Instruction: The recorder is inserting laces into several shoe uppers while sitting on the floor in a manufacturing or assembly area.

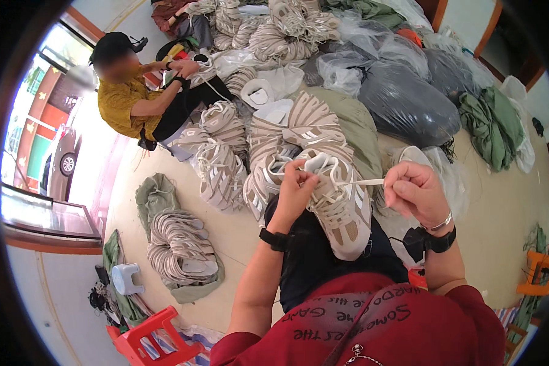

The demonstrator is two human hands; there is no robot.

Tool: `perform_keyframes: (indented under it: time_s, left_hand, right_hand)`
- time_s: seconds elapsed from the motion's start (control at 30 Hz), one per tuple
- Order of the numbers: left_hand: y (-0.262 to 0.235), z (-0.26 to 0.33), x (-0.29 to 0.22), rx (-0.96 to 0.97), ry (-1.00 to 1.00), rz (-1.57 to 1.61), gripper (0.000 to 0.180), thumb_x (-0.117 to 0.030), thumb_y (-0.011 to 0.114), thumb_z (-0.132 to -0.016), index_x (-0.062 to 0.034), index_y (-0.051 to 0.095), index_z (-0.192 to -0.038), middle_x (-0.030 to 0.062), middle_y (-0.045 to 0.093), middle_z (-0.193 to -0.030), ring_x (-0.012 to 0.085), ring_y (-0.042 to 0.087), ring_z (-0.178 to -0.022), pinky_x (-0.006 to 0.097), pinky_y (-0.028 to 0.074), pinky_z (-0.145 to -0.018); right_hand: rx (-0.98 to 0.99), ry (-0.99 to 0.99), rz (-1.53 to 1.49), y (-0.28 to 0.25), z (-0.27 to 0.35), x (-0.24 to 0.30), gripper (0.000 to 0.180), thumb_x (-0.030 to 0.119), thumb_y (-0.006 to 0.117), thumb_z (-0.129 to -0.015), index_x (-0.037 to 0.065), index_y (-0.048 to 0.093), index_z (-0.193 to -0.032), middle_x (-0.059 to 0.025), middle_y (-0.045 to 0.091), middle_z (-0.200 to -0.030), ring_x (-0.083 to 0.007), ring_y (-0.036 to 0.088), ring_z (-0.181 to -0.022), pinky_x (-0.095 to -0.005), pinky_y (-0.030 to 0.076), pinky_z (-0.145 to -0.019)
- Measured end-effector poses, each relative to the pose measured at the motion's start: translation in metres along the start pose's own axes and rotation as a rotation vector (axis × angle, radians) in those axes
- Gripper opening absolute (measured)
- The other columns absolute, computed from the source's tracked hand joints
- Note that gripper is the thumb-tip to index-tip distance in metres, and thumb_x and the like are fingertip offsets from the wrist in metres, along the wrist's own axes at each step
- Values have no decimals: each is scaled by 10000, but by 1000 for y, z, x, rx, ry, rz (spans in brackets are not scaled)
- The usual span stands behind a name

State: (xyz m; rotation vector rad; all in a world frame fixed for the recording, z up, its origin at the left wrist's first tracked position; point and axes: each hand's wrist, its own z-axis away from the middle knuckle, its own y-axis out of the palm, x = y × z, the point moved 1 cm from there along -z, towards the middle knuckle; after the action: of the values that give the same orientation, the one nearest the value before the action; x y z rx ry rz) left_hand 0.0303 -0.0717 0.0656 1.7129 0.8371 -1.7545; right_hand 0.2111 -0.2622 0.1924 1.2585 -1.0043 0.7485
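Head view, reading from nine o'clock across: a red plastic stool (pixel 155 338) sits at about seven o'clock by a small pale stool (pixel 125 277), and beside them a stack of beige shoe uppers (pixel 180 247) lies on an olive cloth sack (pixel 155 195), likely so the pieces stay off the floor. At about eleven o'clock another person in a mustard shirt (pixel 125 104) sits on the floor with hands on a similar shoe. Nearer the centre, my left hand (pixel 296 192) is closed in a narrow pinch at the eyelets of the beige and white mesh sneaker (pixel 338 207), which rests sole-down on my lap over my dark trousers; I judge the pinch steadies the tongue while the lace runs through. A white flat shoelace (pixel 363 182) stretches taut from the sneaker toward three o'clock, where my right hand (pixel 412 192) is curled shut around its end, pulled away to keep tension. Behind, at twelve o'clock, a heap of finished beige sneakers (pixel 280 122) spreads across the floor. Toward one and two o'clock sit bulging clear and grey plastic bags (pixel 402 97), and a crumpled green cloth (pixel 491 125).
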Motion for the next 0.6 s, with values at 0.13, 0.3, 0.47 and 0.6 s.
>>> perform_keyframes:
  time_s: [0.13, 0.3, 0.47, 0.6]
  left_hand:
    - [-7, 3, -2, 70, -40, -134, 379, -69, 616, -889, -25, 494, -1246, 17, 590, -825, 92, 549, -754, 251, 457, -703]
    - [-16, 8, -10, 137, -108, 228, 293, -68, 564, -930, -41, 539, -1221, 8, 611, -896, 82, 569, -819, 253, 470, -741]
    - [-31, 30, -55, 72, -158, 551, 275, -226, 434, -1018, -43, 568, -1173, -64, 427, -644, 49, 404, -557, 245, 410, -617]
    - [-49, 50, -65, 30, -46, 614, 327, -292, 381, -1042, -39, 565, -1138, -72, 251, -575, 53, 232, -485, 238, 309, -548]
  right_hand:
    - [79, -38, 124, 3, -2, -5, 171, 82, 528, -937, -18, 617, -1043, -120, 699, -922, -89, 601, -580, -202, 471, -535]
    - [104, 38, 165, 16, 2, 1, 257, -10, 498, -901, -15, 584, -1144, -146, 691, -1050, -113, 662, -746, -235, 520, -676]
    - [98, 10, 281, 20, -3, -3, 244, -9, 509, -906, -15, 583, -1139, -124, 694, -1034, -122, 665, -795, -246, 526, -737]
    - [44, 16, 250, 21, -2, -9, 137, 51, 606, -899, -20, 640, -1010, -87, 698, -937, -102, 644, -769, -234, 509, -699]
